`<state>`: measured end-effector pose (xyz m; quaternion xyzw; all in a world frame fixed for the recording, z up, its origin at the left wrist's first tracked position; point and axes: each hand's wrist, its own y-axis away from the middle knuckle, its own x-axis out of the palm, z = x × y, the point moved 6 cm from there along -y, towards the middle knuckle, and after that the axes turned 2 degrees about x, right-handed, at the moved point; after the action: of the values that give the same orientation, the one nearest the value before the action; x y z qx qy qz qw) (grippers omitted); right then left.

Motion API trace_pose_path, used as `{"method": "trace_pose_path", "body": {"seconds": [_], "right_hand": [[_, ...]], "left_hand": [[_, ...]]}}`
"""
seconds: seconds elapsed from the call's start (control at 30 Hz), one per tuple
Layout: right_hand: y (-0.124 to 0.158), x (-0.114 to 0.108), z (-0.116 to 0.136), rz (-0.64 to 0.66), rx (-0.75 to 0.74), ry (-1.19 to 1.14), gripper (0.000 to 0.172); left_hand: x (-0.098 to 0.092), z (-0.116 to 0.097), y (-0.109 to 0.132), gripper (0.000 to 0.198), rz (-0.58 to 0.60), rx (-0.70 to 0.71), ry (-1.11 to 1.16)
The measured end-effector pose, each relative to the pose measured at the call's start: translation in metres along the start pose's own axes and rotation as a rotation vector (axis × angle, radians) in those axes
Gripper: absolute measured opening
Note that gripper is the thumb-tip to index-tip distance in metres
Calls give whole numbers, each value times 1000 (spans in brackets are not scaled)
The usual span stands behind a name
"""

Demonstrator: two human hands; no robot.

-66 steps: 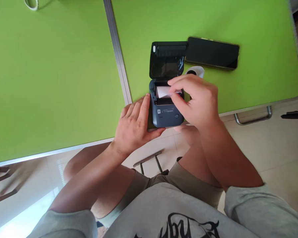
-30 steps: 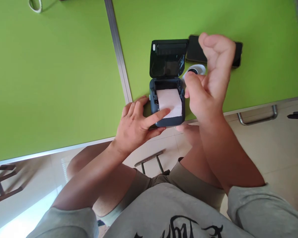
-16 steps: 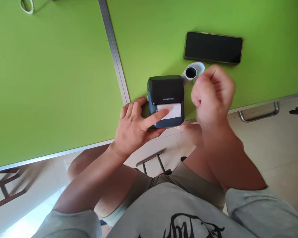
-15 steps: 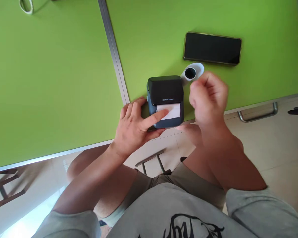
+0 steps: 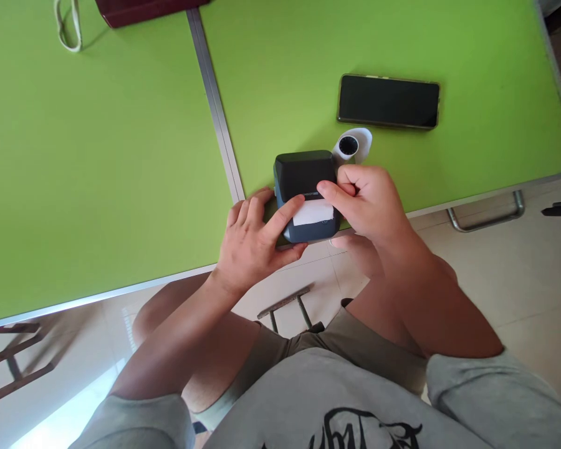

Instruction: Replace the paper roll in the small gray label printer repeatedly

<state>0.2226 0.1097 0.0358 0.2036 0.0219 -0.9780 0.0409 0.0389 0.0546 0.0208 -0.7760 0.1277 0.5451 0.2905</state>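
Note:
A small dark label printer (image 5: 305, 174) sits at the front edge of the green table, a white paper strip (image 5: 314, 212) lying across its front. My left hand (image 5: 250, 240) grips the printer's left side, its index fingertip at the strip's upper left corner and its thumb by the bottom edge. From the right, my right hand (image 5: 367, 196) holds the printer's right side, with the thumb on the lid's lower right part and the other fingers curled. Just behind that hand stands a white roll (image 5: 348, 145) with a dark core and a loose white flap.
A black phone (image 5: 389, 101) lies behind the roll. A metal strip (image 5: 215, 103) divides the tabletop. At the back left are a dark red box (image 5: 140, 9) and a white cord loop (image 5: 69, 31). The table's front edge runs just below the printer.
My right hand has come left and down from beside the roll onto the printer. My left index finger has shifted from the middle of the paper to its upper left corner. The view has shifted slightly.

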Motion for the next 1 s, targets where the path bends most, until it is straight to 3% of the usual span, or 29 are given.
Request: {"method": "trace_pose_path", "body": {"seconds": [0.27, 0.4, 0.5, 0.6, 0.77, 1.0], "right_hand": [[1, 2, -3, 81, 112, 19, 49], [2, 5, -5, 57, 15, 13, 49], [9, 5, -4, -51, -95, 34, 49], [15, 7, -6, -70, -99, 22, 52], [16, 7, -10, -64, -44, 32, 57], [12, 8, -17, -7, -94, -85, 56]], "left_hand": [[1, 0, -1, 66, -23, 5, -17], [1, 0, -1, 68, -29, 14, -17], [2, 1, -1, 90, -33, -18, -18], [5, 3, 0, 108, -12, -58, -34], [7, 9, 2, 105, 39, -126, 15], [-1, 14, -3, 102, 72, -178, 153]]}}
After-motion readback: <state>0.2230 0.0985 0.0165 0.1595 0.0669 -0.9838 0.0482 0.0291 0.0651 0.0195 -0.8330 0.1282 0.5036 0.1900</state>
